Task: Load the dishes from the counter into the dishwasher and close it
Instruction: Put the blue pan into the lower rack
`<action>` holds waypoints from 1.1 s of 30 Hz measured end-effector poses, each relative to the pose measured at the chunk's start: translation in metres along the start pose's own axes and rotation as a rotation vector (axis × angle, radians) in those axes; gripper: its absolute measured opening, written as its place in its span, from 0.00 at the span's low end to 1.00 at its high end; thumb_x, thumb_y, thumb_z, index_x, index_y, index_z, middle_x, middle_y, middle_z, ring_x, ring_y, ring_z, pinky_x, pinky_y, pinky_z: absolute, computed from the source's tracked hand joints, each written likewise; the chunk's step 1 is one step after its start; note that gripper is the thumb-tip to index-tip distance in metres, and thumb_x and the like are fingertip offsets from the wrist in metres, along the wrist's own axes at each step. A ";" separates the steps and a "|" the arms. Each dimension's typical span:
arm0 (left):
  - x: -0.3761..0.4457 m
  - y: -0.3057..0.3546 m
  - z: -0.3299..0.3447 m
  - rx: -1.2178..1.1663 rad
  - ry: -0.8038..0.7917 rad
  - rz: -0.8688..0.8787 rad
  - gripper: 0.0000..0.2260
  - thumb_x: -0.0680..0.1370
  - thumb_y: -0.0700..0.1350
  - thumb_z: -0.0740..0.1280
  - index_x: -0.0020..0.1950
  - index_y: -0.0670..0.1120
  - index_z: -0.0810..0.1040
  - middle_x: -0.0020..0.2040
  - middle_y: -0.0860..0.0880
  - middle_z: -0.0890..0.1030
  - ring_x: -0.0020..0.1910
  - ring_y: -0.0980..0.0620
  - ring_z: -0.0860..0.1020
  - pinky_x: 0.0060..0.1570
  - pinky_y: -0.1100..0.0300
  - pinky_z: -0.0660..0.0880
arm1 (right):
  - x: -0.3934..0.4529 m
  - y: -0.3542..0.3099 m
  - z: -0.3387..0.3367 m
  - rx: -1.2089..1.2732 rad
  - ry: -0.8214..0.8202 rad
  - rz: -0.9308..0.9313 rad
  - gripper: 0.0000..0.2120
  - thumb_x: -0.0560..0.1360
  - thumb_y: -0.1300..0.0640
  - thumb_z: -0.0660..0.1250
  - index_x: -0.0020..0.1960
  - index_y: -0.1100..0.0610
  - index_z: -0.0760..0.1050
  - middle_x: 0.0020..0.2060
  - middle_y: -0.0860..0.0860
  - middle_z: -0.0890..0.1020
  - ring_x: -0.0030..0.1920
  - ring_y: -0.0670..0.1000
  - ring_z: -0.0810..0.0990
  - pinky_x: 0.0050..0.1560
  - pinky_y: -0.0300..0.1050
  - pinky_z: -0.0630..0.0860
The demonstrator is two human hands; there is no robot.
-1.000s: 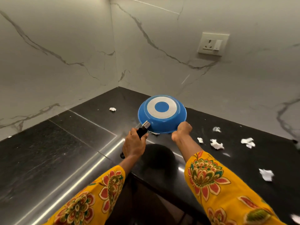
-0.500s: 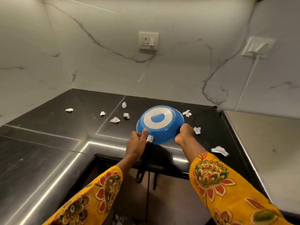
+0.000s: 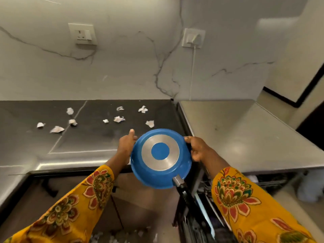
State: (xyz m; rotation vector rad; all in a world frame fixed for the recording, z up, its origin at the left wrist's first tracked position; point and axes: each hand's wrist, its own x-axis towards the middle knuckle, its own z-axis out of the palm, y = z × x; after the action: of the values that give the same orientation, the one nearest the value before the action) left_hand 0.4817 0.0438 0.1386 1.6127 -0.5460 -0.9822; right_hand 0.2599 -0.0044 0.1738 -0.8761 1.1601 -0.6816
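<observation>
Now both hands, L (image 3: 126,148) & R (image 3: 197,150), grip blue pan (image 3: 160,158) rim, upside down, just above dishwasher (image 3: 206,216); handle toward person.

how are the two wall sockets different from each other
The left socket has nothing plugged in, with its holes and a switch showing; the right socket holds a white plug with a cord running down the wall. The left one sits above the black counter; the right one sits nearer the pale grey counter. Both are white, rectangular plates on the same marble wall.
</observation>
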 end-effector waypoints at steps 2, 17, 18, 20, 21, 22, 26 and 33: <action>-0.019 -0.007 0.025 -0.039 -0.197 -0.128 0.19 0.81 0.54 0.58 0.43 0.40 0.76 0.31 0.45 0.77 0.30 0.49 0.74 0.32 0.58 0.72 | -0.008 0.007 -0.035 -0.047 -0.019 0.035 0.13 0.79 0.63 0.56 0.38 0.59 0.74 0.35 0.55 0.77 0.35 0.52 0.75 0.38 0.45 0.74; -0.139 -0.108 0.143 -0.113 -0.436 -0.381 0.17 0.80 0.55 0.60 0.50 0.43 0.80 0.39 0.45 0.84 0.34 0.48 0.82 0.38 0.55 0.78 | -0.048 0.074 -0.189 -0.434 0.171 -0.050 0.10 0.74 0.66 0.57 0.37 0.62 0.74 0.35 0.58 0.73 0.39 0.53 0.69 0.41 0.47 0.68; -0.145 -0.113 0.148 -0.117 -0.416 -0.375 0.17 0.80 0.55 0.60 0.50 0.43 0.80 0.39 0.45 0.84 0.35 0.47 0.82 0.40 0.54 0.78 | -0.048 0.079 -0.193 -0.477 0.176 -0.080 0.11 0.75 0.67 0.57 0.35 0.63 0.73 0.34 0.58 0.72 0.38 0.53 0.68 0.41 0.47 0.67; -0.158 -0.123 0.156 -0.123 -0.382 -0.376 0.17 0.80 0.55 0.61 0.50 0.43 0.80 0.40 0.44 0.84 0.38 0.46 0.81 0.42 0.52 0.77 | -0.050 0.089 -0.202 -0.509 0.232 -0.132 0.15 0.74 0.68 0.58 0.30 0.59 0.66 0.31 0.57 0.68 0.35 0.51 0.64 0.41 0.46 0.64; -0.166 -0.129 0.160 -0.138 -0.361 -0.381 0.16 0.80 0.55 0.61 0.49 0.43 0.80 0.41 0.44 0.83 0.39 0.45 0.80 0.43 0.52 0.77 | -0.052 0.096 -0.206 -0.483 0.277 -0.139 0.15 0.74 0.67 0.59 0.30 0.58 0.65 0.31 0.57 0.68 0.35 0.51 0.65 0.41 0.46 0.64; -0.172 -0.134 0.163 -0.156 -0.331 -0.384 0.16 0.80 0.54 0.60 0.48 0.44 0.80 0.40 0.45 0.83 0.39 0.45 0.80 0.43 0.52 0.77 | -0.053 0.103 -0.211 -0.443 0.335 -0.147 0.12 0.74 0.66 0.61 0.33 0.59 0.67 0.34 0.57 0.70 0.37 0.52 0.67 0.42 0.47 0.66; -0.197 -0.156 0.176 -0.213 -0.198 -0.386 0.13 0.81 0.53 0.59 0.48 0.46 0.77 0.45 0.45 0.81 0.44 0.46 0.79 0.48 0.50 0.76 | -0.070 0.139 -0.224 -0.290 0.516 -0.091 0.05 0.75 0.61 0.65 0.43 0.63 0.76 0.41 0.59 0.77 0.45 0.56 0.74 0.56 0.54 0.72; -0.222 -0.196 0.193 -0.312 -0.048 -0.375 0.13 0.82 0.52 0.56 0.51 0.46 0.76 0.48 0.45 0.78 0.49 0.46 0.77 0.59 0.46 0.73 | -0.092 0.221 -0.222 0.077 0.636 0.284 0.20 0.74 0.51 0.69 0.55 0.66 0.75 0.51 0.60 0.79 0.51 0.59 0.77 0.44 0.49 0.70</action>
State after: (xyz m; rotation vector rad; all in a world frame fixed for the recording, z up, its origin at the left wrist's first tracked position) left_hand 0.1725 0.1613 0.0137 1.4366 -0.1095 -1.3158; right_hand 0.0247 0.1331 -0.0068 -0.4144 1.7710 -0.7867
